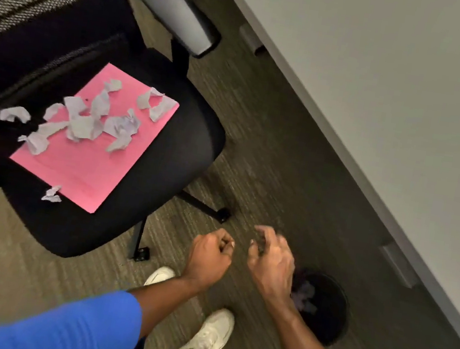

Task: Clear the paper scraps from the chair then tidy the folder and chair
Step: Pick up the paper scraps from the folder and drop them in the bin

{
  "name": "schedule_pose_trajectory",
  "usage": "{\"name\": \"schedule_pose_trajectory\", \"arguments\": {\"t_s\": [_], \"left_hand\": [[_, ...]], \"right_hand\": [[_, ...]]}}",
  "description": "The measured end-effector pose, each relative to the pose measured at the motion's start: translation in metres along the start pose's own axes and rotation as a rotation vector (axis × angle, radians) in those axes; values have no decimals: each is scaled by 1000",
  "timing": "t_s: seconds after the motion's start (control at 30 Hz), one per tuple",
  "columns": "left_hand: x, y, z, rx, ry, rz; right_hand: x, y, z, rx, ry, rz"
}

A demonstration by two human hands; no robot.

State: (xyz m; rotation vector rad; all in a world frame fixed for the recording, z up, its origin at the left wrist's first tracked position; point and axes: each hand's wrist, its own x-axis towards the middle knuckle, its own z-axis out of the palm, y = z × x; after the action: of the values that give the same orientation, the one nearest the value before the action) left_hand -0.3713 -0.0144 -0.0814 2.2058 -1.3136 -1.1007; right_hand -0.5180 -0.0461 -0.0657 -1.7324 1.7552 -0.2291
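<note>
Hovering at lower centre of the frame, the left hand [211,253] is curled into a fist, whether on anything I cannot tell; the right hand [270,258] is loosely spread and empty, above a dark bin [325,308] already holding some paper. Most remains: many paper scraps [87,123] litter the pink folder [95,169], which lies flat on the chair [161,188] seat at left, its long axis running lower left to upper right.

Paper scraps [87,123] lay on a folder [94,172] on the chair seat [170,165]; a wastebasket [326,317] stood near right.
</note>
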Motion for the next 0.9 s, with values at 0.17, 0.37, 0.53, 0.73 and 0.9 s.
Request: {"name": "schedule_pose_trajectory", "arguments": {"t_s": [0.17, 0.37, 0.53, 0.73, 0.9], "left_hand": [[13, -15, -61, -66, 170, -26], [24, -49, -145, -44, 445, -60], [26, -110, -216, 111, 626, -145], [36, -165, -275, 280, 588, -252], [75, -167, -304, 307, 576, -298]], "right_hand": [[22, -65, 15, 0, 12, -187], [45, -137, 42, 2, -68, -319], [67, -199, 68, -21, -157, -426], [94, -277, 98, -180, -253, -535], [115, -325, 125, -301, -284, -512]]}}
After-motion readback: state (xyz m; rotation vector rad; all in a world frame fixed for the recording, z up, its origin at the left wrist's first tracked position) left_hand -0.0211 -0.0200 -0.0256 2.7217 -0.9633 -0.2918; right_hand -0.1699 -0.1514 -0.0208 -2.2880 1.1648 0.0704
